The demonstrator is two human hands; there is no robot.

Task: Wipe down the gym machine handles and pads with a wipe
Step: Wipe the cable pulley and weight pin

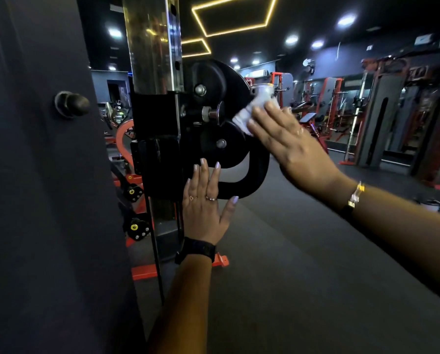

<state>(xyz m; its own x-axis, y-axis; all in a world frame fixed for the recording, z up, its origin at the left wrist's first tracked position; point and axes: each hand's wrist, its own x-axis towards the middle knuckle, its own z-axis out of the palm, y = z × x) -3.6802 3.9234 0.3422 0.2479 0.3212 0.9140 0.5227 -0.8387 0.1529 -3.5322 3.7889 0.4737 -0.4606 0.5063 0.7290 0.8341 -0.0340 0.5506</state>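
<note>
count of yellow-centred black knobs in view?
2: the upper knob sits left of the left hand; the lower knob is just below it. More may be hidden behind the dark panel.

The floor (pixel 303 251) is that dark matte gym flooring and it runs right across the room. Closest thing on it is the cable machine (pixel 152 47), which stands on flat orange base feet (pixel 143 273) down at the bottom. Off to the right there's a small pale bucket-looking thing (pixel 430 205) sitting on its own, too blurry to say what it is. Further back a bench (pixel 309 118) and a row of orange-and-grey machines (pixel 382 103) stand on the same floor by the far wall.
</note>
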